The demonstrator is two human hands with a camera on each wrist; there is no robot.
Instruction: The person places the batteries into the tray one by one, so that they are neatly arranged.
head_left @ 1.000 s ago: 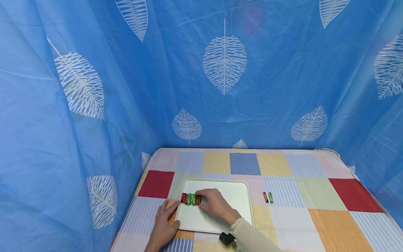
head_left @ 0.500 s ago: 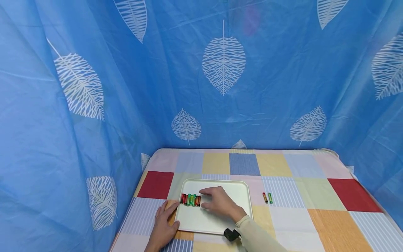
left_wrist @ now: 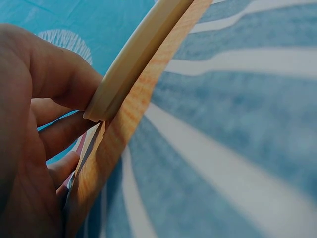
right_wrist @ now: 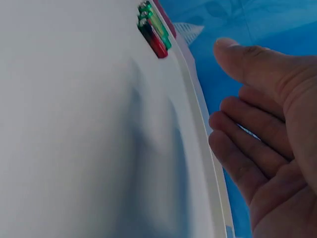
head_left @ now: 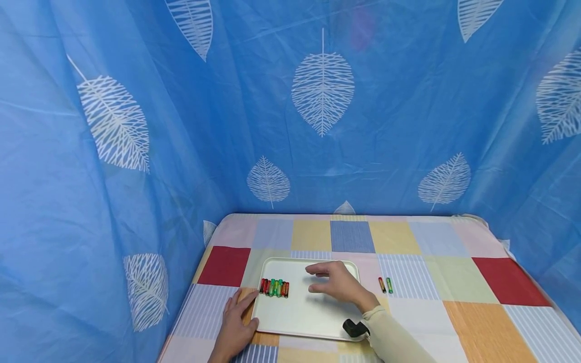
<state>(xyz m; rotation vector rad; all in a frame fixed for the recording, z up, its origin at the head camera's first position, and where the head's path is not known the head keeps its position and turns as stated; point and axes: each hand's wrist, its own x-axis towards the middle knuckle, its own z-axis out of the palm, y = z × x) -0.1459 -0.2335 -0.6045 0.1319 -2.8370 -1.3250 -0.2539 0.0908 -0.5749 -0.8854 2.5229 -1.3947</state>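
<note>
A row of red and green batteries lies side by side near the left edge of the pale tray. My right hand is over the tray's right half, thumb and fingers spread apart and holding nothing; in the right wrist view the palm and loosely bent fingers show bare. With thumb and forefinger against the tray's left rim, my left hand rests on the cloth beside it. Its thumb touches the rim in the left wrist view.
Right of the tray, a red battery and a green battery lie apart from the row on the patchwork tablecloth. Blue leaf-print curtains enclose the table at the back and sides.
My right hand has left the right end of the battery row and moved right across the tray, fingers empty. The left hand and the batteries have stayed in place.
</note>
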